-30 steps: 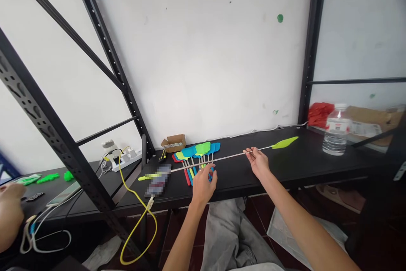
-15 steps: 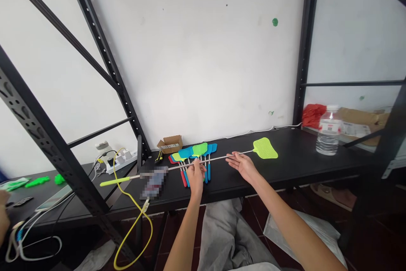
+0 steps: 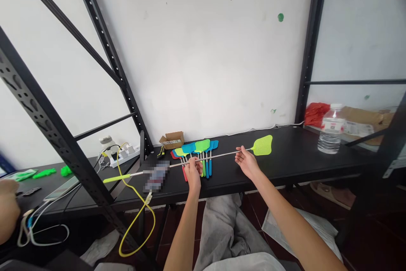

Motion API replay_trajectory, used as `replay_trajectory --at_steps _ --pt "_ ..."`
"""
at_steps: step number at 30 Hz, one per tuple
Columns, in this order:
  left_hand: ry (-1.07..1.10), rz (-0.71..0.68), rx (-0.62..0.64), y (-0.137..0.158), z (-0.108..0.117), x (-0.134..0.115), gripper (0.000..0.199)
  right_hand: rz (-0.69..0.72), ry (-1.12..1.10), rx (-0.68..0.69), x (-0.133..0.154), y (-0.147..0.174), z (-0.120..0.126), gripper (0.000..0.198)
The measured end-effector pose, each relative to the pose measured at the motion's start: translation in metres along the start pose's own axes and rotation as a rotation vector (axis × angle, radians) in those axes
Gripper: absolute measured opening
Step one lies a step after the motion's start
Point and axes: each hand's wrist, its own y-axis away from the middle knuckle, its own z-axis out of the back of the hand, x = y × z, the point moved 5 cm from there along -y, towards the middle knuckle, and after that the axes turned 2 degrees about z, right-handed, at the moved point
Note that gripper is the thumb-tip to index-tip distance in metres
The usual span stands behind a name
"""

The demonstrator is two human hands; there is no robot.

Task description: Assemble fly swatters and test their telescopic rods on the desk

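Note:
A yellow-green fly swatter (image 3: 262, 146) with a long thin metal rod lies crosswise in front of me, held above the black shelf. My left hand (image 3: 193, 172) has its fingers closed round the middle of the rod. Close to the swatter's head, my right hand (image 3: 246, 162) pinches the rod between thumb and fingers. The yellow-green handle (image 3: 116, 178) points to the left. Behind my left hand a fanned row of small fly swatters (image 3: 188, 148) in red, blue and green lies on the shelf, partly covered by that hand.
A blurred phone-like object (image 3: 157, 176) with a yellow cable (image 3: 139, 197) lies left on the shelf (image 3: 285, 165). Behind it are a small cardboard box (image 3: 172, 140) and a power strip (image 3: 125, 155). A water bottle (image 3: 330, 131) stands right. Another person's hand (image 3: 8, 209) shows far left.
My right hand has moved right along the rod, and the swatter's head now sits nearer to it. The left hand keeps its hold. More of the other person's hand shows.

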Motion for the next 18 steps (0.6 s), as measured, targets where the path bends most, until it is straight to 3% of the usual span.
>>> replay_trajectory --at_steps 13,18 --pt "0.101 0.002 0.041 0.002 0.002 0.001 0.015 0.017 0.068 0.047 -0.001 0.002 -0.005 0.031" --pt "-0.019 -0.017 0.2 0.007 -0.012 -0.003 0.018 0.001 0.19 0.152 -0.002 0.008 -0.012 0.037"
